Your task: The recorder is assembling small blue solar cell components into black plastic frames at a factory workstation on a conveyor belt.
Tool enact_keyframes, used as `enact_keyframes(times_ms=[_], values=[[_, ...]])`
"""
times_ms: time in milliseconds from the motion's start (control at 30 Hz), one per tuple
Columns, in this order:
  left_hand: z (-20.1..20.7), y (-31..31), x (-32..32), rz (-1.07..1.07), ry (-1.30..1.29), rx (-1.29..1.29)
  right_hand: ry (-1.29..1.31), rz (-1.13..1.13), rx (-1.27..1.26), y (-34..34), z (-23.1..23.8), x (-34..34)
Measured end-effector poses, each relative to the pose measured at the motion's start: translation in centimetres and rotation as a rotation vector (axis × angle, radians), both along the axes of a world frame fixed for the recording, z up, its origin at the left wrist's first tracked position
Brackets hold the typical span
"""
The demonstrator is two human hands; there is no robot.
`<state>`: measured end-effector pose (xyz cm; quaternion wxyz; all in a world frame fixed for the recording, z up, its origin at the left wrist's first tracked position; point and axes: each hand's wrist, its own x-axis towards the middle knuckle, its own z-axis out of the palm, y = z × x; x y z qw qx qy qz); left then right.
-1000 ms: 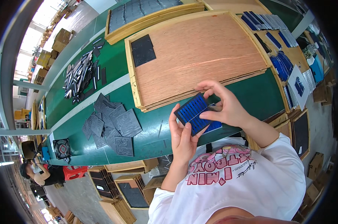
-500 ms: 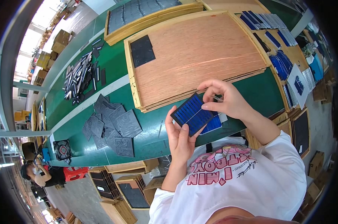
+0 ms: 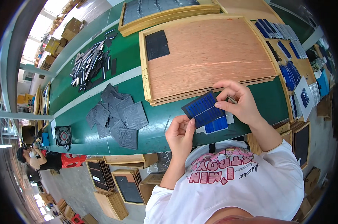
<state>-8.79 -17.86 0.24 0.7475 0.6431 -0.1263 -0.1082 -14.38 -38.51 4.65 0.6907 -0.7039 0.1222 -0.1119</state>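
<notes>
A small black-framed solar panel (image 3: 201, 109) with rows of blue cells is held tilted above the table's near edge. My left hand (image 3: 179, 133) pinches its lower left corner between thumb and fingers. At its right edge is my right hand (image 3: 239, 104), thumb and index finger close to the frame. That hand also grips a thin metal tool (image 3: 232, 99), perhaps tweezers, mostly hidden by the fingers. Below the panel, blue cell strips (image 3: 216, 125) lie on a white sheet.
A shallow wooden tray (image 3: 210, 56) holding one black panel (image 3: 157, 44) lies ahead. To the left are a pile of dark grey square plates (image 3: 128, 114), heaped dark strips (image 3: 88, 67) and a small fan (image 3: 63, 136). Blue strips (image 3: 289, 73) lie on the right. Another person (image 3: 42, 158) sits far left.
The panel has turned flatter and moved slightly right. My left hand has shifted from beneath it to pinching its corner, while my right hand has moved right. The whole view has shifted slightly.
</notes>
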Motion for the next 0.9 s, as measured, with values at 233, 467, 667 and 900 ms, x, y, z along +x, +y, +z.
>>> enact_keyframes(times_ms=[233,467,667,900], values=[[-0.6,0.7,0.3,-0.103,0.099,-0.119,0.001,0.029,-0.048,0.3,0.4,0.4],[-0.5,1.3,0.4,-0.175,0.214,-0.241,0.018,0.030,0.056,0.1,0.1,0.6],[-0.8,1.4,0.4,-0.185,0.194,-0.245,-0.021,0.068,0.042,0.1,-0.5,0.3],[-0.5,0.9,0.2,-0.185,0.237,-0.199,-0.070,0.058,0.063,0.1,-0.7,-0.5]])
